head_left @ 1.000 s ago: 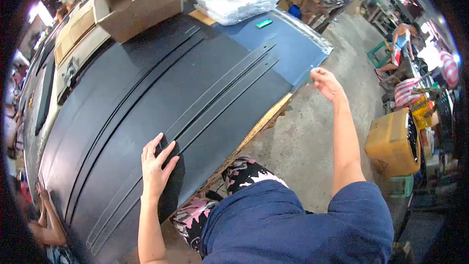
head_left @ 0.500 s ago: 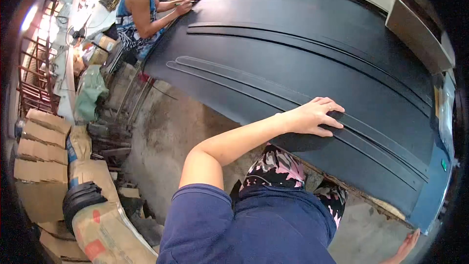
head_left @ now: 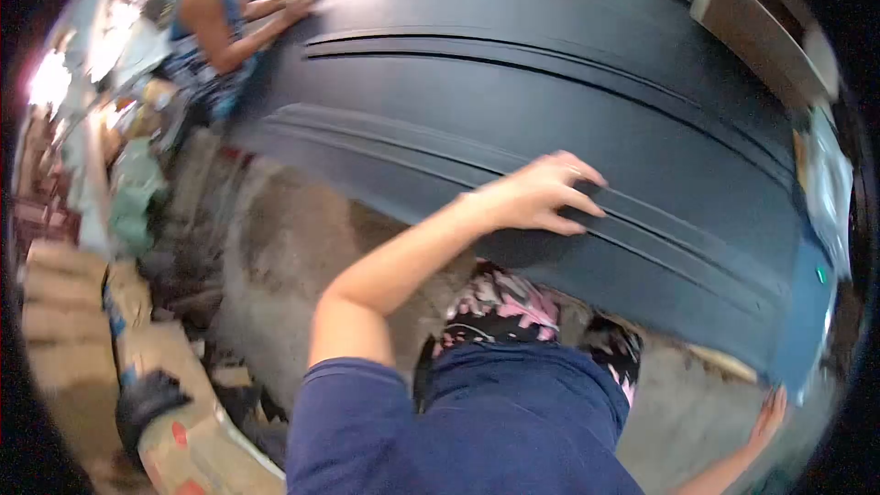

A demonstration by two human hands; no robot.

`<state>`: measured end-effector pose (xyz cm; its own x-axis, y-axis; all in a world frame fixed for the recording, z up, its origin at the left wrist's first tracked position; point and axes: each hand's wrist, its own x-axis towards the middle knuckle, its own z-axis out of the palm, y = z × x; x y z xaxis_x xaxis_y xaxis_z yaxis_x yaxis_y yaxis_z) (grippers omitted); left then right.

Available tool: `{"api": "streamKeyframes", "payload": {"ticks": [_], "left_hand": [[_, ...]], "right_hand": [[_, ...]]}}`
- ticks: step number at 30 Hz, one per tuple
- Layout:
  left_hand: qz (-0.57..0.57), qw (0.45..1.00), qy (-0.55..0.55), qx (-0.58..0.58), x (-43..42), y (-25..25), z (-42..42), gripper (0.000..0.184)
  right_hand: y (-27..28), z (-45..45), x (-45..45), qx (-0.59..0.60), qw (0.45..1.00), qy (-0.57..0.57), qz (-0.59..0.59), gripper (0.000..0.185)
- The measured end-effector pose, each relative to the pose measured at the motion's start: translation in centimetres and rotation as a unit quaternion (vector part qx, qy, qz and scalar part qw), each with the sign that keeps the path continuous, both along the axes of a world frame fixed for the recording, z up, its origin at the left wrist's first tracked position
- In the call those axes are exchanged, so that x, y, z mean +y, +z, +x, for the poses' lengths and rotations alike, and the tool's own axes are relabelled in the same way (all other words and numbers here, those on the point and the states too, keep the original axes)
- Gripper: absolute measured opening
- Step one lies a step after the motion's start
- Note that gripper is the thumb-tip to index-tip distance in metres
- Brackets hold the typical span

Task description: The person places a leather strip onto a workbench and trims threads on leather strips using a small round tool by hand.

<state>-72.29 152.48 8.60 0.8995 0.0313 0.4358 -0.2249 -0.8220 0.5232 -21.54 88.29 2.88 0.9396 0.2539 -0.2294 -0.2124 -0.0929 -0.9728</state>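
Mid-frame, we spread our left hand (head_left: 548, 194) over dark strips (head_left: 642, 230); lower right, we cannot tell if our right hand (head_left: 768, 417) grips.

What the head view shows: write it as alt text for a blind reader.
A person's left hand is splayed over long narrow strips on a dark-topped worktable, the right hand at the corner of a blue sheet. At the upper left, a blurred co-worker reaches onto the worktable.
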Motion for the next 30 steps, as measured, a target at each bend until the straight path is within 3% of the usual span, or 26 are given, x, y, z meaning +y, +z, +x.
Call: {"api": "streamKeyframes", "payload": {"ticks": [1, 2, 3, 4, 6, 7, 10, 12, 13, 14, 16, 17, 21, 22, 25, 26, 30], "left_hand": [[0.006, 0.999, 0.011, 0.041, 0.3, 0.4, -0.6, 0.037], [0.019, 0.998, 0.032, 0.053, 0.6, 1.1, -1.3, 0.034], [0.020, 0.995, 0.042, 0.090, 0.6, 2.5, -2.0, 0.034], [0.032, 0.990, 0.049, 0.128, 1.1, 3.2, -2.6, 0.034], [-0.010, 0.974, 0.100, 0.204, 1.3, 5.1, -4.1, 0.037], [-0.009, 0.969, 0.118, 0.215, 1.8, 5.1, -5.0, 0.037], [-0.022, 0.946, 0.166, 0.279, 1.9, 6.0, -6.2, 0.036], [-0.029, 0.920, 0.204, 0.333, 1.6, 7.7, -5.8, 0.036], [0.011, 0.926, 0.202, 0.318, 1.0, 8.4, -5.1, 0.037], [0.050, 0.930, 0.201, 0.303, -0.1, 9.0, -4.1, 0.038], [0.100, 0.947, 0.177, 0.251, -1.7, 8.9, -1.5, 0.038], [0.056, 0.960, 0.152, 0.227, -2.7, 8.4, 0.4, 0.037], [-0.016, 0.988, 0.024, 0.149, -8.7, 4.8, 8.7, 0.035], [-0.014, 0.993, -0.003, 0.119, -10.0, 3.7, 10.4, 0.037], [0.019, 0.998, -0.010, 0.057, -13.3, 2.0, 14.8, 0.037], [0.018, 0.998, 0.002, 0.057, -14.2, 1.7, 15.7, 0.038], [0.003, 0.997, 0.034, 0.068, -15.6, 1.1, 17.4, 0.038]], "right_hand": [[-1.5, 3.7, -4.2, -0.064, 0.993, 0.067, -0.068, 0.045], [0.0, 1.2, -1.7, -0.013, 0.995, -0.047, 0.089, 0.048], [-1.7, 2.1, -3.9, -0.004, 0.984, -0.018, 0.177, 0.047], [-2.3, 2.4, -5.0, -0.017, 0.991, 0.016, 0.133, 0.044], [4.0, -6.8, 5.6, -0.057, 0.998, -0.010, -0.039, 0.028], [4.2, -7.1, 6.0, -0.021, 0.996, 0.015, -0.082, 0.020], [3.2, -7.1, 5.4, -0.040, 0.979, -0.024, 0.199, 0.015], [3.3, -7.6, 6.4, -0.062, 0.989, -0.036, 0.127, 0.014], [3.3, -7.7, 6.3, -0.072, 0.992, -0.042, 0.090, 0.013], [3.2, -7.5, 5.9, -0.043, 0.995, 0.027, -0.089, 0.012], [2.9, -8.0, 5.6, -0.054, 0.994, -0.007, 0.098, 0.013], [2.7, -8.3, 5.6, -0.058, 0.980, -0.023, 0.190, 0.014], [2.4, -9.3, 6.9, -0.086, 0.971, -0.067, 0.213, 0.019], [2.1, -9.3, 7.1, -0.067, 0.995, -0.040, 0.055, 0.021], [3.7, -11.3, 9.1, -0.084, 0.964, -0.065, 0.243, 0.026], [5.0, -12.1, 10.0, -0.093, 0.940, -0.015, 0.328, 0.031], [6.6, -15.5, 15.1, -0.117, 0.969, -0.003, 0.220, 0.027]]}}
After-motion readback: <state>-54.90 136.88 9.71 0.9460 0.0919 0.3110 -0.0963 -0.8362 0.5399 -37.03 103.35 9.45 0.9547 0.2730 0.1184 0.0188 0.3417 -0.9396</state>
